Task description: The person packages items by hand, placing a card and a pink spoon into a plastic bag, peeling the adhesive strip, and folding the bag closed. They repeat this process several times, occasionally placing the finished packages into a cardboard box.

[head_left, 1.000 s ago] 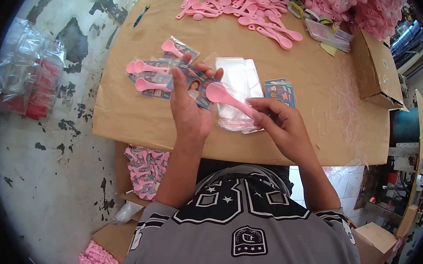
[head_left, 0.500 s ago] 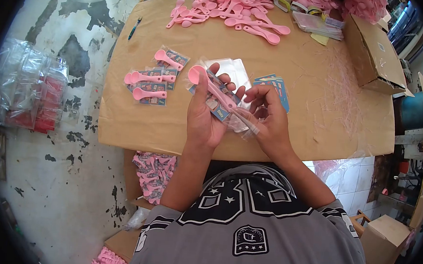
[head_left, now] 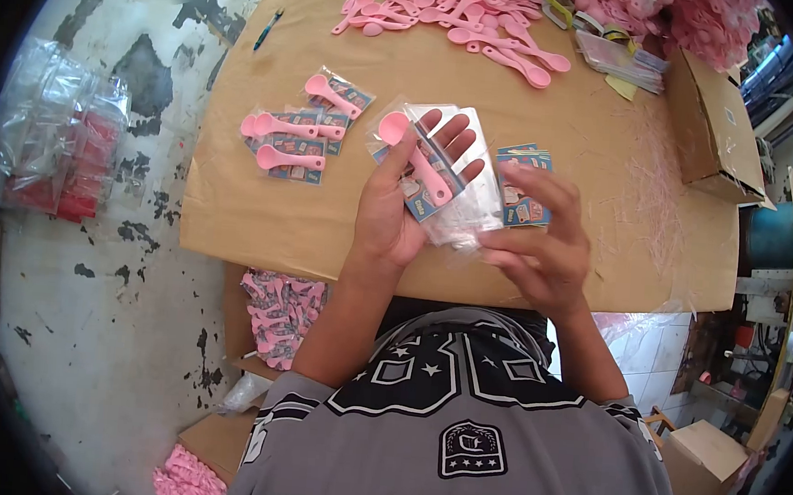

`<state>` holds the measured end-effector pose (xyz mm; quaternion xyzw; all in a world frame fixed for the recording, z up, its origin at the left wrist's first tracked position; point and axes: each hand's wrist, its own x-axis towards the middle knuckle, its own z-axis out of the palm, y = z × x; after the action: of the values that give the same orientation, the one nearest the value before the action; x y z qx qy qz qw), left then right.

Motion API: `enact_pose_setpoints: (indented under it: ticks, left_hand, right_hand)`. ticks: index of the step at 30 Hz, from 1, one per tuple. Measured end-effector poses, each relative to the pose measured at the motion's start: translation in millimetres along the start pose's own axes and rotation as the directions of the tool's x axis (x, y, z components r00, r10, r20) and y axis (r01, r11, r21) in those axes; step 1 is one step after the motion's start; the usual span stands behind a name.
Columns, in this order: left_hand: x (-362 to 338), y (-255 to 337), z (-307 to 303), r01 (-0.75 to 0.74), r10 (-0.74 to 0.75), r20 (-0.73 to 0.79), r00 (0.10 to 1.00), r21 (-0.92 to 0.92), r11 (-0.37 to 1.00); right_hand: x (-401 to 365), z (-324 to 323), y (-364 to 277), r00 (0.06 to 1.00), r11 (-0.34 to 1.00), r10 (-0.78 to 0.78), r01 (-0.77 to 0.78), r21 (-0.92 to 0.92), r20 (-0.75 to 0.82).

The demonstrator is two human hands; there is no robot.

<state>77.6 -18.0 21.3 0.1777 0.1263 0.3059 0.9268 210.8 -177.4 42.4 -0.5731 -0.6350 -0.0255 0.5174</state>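
Observation:
A clear plastic bag with a pink spoon and a blue printed card lies across my left hand, whose thumb presses on the spoon. My right hand is to the right, apart from the spoon, its fingers spread and slightly blurred beside the bag's lower end. Whether its fingertips touch the plastic is unclear. Beneath the hands sits a stack of clear bags. A stack of blue cards lies partly behind my right fingers.
Bagged spoons with cards lie on the table at left. Loose pink spoons are piled at the far edge, with a pen to their left. A cardboard box stands at right, near pink plastic strands.
My right hand has moved right and down, away from the spoon, and its fingers have spread. My left hand still holds the bagged spoon. The whole view has shifted slightly.

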Motion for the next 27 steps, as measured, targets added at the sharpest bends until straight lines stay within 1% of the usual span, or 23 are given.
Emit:
enact_pose_setpoints:
  ticks: [2, 3, 6, 9, 11, 12, 14, 15, 17, 18, 19, 20, 21, 22, 23, 24, 25, 27]
  left_hand:
    - [0.1, 4.1, -4.4, 0.027, -0.026, 0.016, 1.000, -0.025, 0.999]
    - [-1.6, 5.8, -2.6, 0.050, -0.049, 0.018, 0.999, -0.033, 0.998]
    - [-4.5, 4.4, 3.9, 0.108, -0.105, 0.047, 0.993, -0.048, 0.993]
    - [-7.5, 2.3, 10.2, 0.189, -0.184, 0.092, 0.979, -0.044, 0.981]
    - [-7.8, 0.1, 5.9, 0.255, -0.250, 0.133, 0.959, -0.029, 0.966]
    - [-8.8, -0.4, 5.5, 0.260, -0.255, 0.120, 0.959, -0.033, 0.965]
    - [-10.0, -2.3, 5.4, 0.274, -0.269, 0.098, 0.958, -0.041, 0.961]
    - [-8.7, -2.2, 2.5, 0.214, -0.214, 0.069, 0.974, 0.011, 0.977]
    - [-5.4, 1.1, -6.4, 0.099, -0.102, 0.024, 0.994, 0.120, 0.988]
    - [-5.1, 3.1, -4.7, 0.054, -0.068, 0.062, 0.996, 0.206, 0.977]
    - [-6.1, 4.8, -0.5, 0.007, -0.039, 0.105, 0.994, 0.287, 0.958]
    - [-7.2, 5.6, 4.1, -0.043, -0.013, 0.152, 0.988, 0.362, 0.931]
    - [-8.9, 5.3, 8.1, -0.065, -0.016, 0.225, 0.974, 0.348, 0.935]
    - [-9.8, 2.8, 11.2, -0.069, -0.038, 0.231, 0.972, 0.440, 0.895]
    - [-10.4, 0.9, 13.7, -0.079, -0.057, 0.236, 0.970, 0.528, 0.846]
    - [-11.2, 0.2, 17.2, -0.092, -0.072, 0.240, 0.968, 0.610, 0.787]
    - [-12.5, -2.9, 25.2, -0.068, -0.056, 0.186, 0.981, 0.598, 0.798]
    - [-9.9, -8.8, 16.6, -0.068, -0.049, 0.166, 0.985, 0.632, 0.772]
  right_hand:
    - [-0.8, -9.9, 5.0, 0.996, 0.994, 0.086, -0.085, 0.067, -0.019]
    - [2.8, -7.3, 6.8, 0.989, 0.989, 0.146, -0.146, -0.010, -0.036]
    - [19.3, 0.1, 12.9, 0.994, 0.964, 0.092, -0.075, -0.256, 0.052]
    - [26.9, 13.5, 11.8, 0.995, 0.961, 0.020, 0.009, -0.276, 0.100]
    - [28.6, 16.3, 16.9, 0.989, 0.976, -0.025, 0.056, -0.209, 0.149]
    - [29.0, 17.3, 18.6, 0.984, 0.982, -0.047, 0.077, -0.174, 0.171]
    - [33.2, 13.5, 17.3, 0.990, 0.999, -0.028, 0.034, -0.037, 0.141]
    - [35.4, 10.4, 16.3, 0.992, 0.999, -0.016, 0.013, 0.030, 0.126]
    - [33.8, -2.9, 18.6, 0.983, 0.969, 0.122, -0.148, 0.198, 0.137]
    - [31.7, -8.3, 19.8, 0.970, 0.934, 0.191, -0.227, 0.277, 0.149]
    - [27.3, -3.8, 16.3, 0.956, 0.910, 0.291, -0.288, 0.299, 0.036]
    - [28.1, -4.5, 14.1, 0.925, 0.864, 0.374, -0.375, 0.338, 0.068]
    - [29.4, -6.8, 11.1, 0.885, 0.807, 0.453, -0.458, 0.373, 0.105]
    - [29.6, -8.8, 9.2, 0.839, 0.741, 0.525, -0.535, 0.406, 0.146]
    - [26.9, -8.2, 11.2, 0.825, 0.720, 0.532, -0.559, 0.412, 0.192]
    - [23.7, -5.6, 11.9, 0.806, 0.686, 0.557, -0.583, 0.436, 0.202]
    - [20.0, -2.0, 11.6, 0.787, 0.650, 0.578, -0.604, 0.460, 0.215]
    - [14.4, 0.6, 13.0, 0.750, 0.583, 0.617, -0.639, 0.502, 0.237]
